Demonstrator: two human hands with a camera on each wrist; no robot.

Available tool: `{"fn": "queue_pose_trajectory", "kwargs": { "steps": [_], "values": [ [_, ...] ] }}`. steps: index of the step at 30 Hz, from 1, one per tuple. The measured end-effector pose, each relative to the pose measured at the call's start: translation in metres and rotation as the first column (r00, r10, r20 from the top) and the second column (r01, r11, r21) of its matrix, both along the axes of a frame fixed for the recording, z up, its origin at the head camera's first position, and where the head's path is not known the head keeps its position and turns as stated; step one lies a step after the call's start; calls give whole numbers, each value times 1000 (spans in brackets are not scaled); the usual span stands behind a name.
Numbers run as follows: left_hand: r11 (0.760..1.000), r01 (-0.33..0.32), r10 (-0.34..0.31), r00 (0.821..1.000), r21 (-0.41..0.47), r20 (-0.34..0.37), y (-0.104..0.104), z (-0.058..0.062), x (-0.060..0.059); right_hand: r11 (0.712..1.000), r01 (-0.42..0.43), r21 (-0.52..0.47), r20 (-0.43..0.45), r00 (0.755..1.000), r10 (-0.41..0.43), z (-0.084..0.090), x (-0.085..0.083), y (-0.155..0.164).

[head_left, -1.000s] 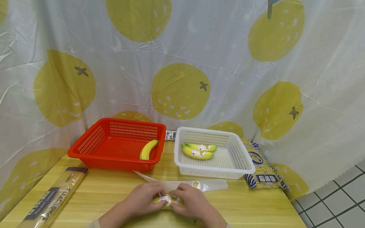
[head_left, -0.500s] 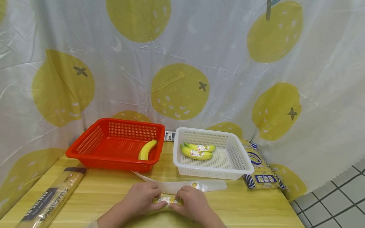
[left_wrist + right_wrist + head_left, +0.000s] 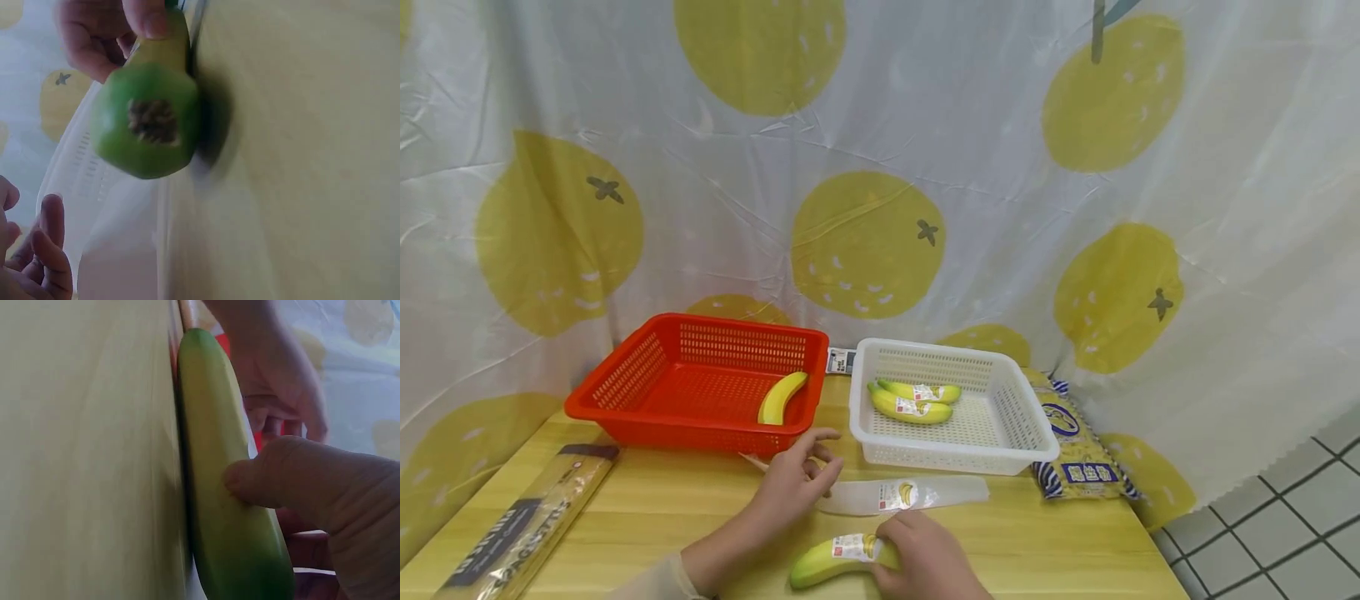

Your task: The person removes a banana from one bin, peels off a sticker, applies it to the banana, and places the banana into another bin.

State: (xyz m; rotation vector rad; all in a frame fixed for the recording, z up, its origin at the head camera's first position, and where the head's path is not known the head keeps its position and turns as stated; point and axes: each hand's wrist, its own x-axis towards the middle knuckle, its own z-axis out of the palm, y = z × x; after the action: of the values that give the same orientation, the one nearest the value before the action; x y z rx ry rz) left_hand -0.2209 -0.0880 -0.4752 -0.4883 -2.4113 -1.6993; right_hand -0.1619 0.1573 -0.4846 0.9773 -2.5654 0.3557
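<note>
In the head view, my right hand [image 3: 927, 557] grips one end of a yellow-green banana [image 3: 823, 563] with a white label [image 3: 854, 547]. The banana lies at the table's front edge, and the right wrist view shows my right thumb [image 3: 269, 478] pressed on its side. My left hand [image 3: 796, 482] is apart from the banana, fingers loosely bent with nothing in them. It overlaps the left part of a white backing strip [image 3: 951, 490] that carries a banana label [image 3: 897, 495]. In the left wrist view, the banana's green end [image 3: 147, 125] faces the camera.
A red basket [image 3: 692, 433] at the back left holds one unlabelled banana [image 3: 781, 398]. In the white basket [image 3: 955, 455] to its right lie two labelled bananas [image 3: 910, 408]. A spaghetti pack [image 3: 523, 525] lies on the left, a yellow noodle bag [image 3: 1086, 471] on the right.
My left hand has let go of the banana and moved up and left, over the strip. My right hand keeps its grip, and the label now shows fully.
</note>
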Motion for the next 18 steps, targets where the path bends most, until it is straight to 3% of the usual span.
{"fn": "queue_pose_trajectory", "kwargs": {
  "steps": [3,5,8,11,13,14,18],
  "values": [
    [992,-9,-8,991,127,136,15,3,-10,1000,18,3,142,990,-18,4,4,14],
    [975,-21,-22,981,220,191,24,1,-17,999,38,-6,249,968,-35,7,7,23],
    [940,-56,-20,976,336,219,34,-5,-27,998,66,-24,382,923,-52,10,9,37],
    [906,-118,22,972,406,233,39,-12,-33,996,63,-63,451,892,-28,13,9,50],
    [889,-154,50,969,432,242,41,-16,-35,990,39,-132,469,883,27,16,9,58],
    [881,-164,56,967,444,248,41,-17,-36,984,21,-177,452,890,62,18,9,63],
    [862,-173,59,968,477,244,41,-22,-38,932,-64,-358,270,948,169,34,-1,78]
  ]
}}
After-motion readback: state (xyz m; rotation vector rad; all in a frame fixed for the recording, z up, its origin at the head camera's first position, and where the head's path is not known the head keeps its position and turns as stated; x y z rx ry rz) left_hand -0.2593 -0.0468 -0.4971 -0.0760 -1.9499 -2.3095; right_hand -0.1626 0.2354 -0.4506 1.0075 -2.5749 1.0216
